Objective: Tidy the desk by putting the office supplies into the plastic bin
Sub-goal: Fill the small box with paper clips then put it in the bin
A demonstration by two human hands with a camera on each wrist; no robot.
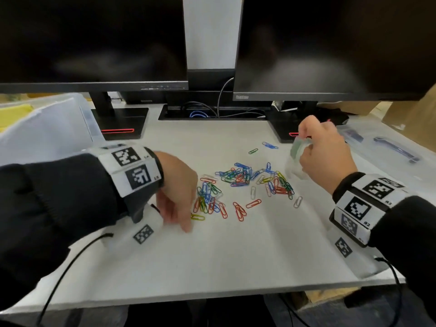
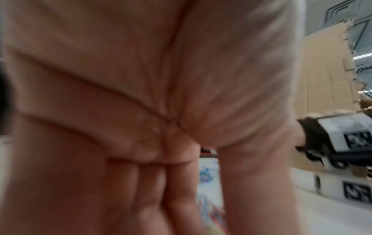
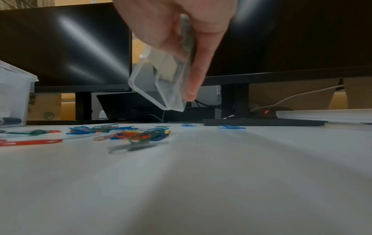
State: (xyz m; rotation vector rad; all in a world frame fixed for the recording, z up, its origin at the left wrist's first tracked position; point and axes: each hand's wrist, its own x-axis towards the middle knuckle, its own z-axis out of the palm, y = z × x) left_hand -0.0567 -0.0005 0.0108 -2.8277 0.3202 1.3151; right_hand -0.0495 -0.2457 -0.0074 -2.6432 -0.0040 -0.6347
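White desk (image 1: 212, 256) | two monitors (image 1: 94, 38) | right hand (image 1: 328, 152) grips one clear box (image 3: 161, 82) | left hand (image 1: 177, 185) grip unclear

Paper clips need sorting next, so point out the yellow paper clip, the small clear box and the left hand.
yellow paper clip (image 1: 197, 217), head view, its middle loop.
small clear box (image 3: 161, 82), right wrist view, its open rim.
left hand (image 1: 178, 185), head view, its back.

the left wrist view is blurred, and the left hand (image 2: 141, 111) fills most of it, hiding the surface but for a sliver of paper clips (image 2: 207, 174). in the head view, the plastic bin (image 1: 47, 128) is cut off at the left edge, and the left hand's fingertips (image 1: 186, 228) are smeared.
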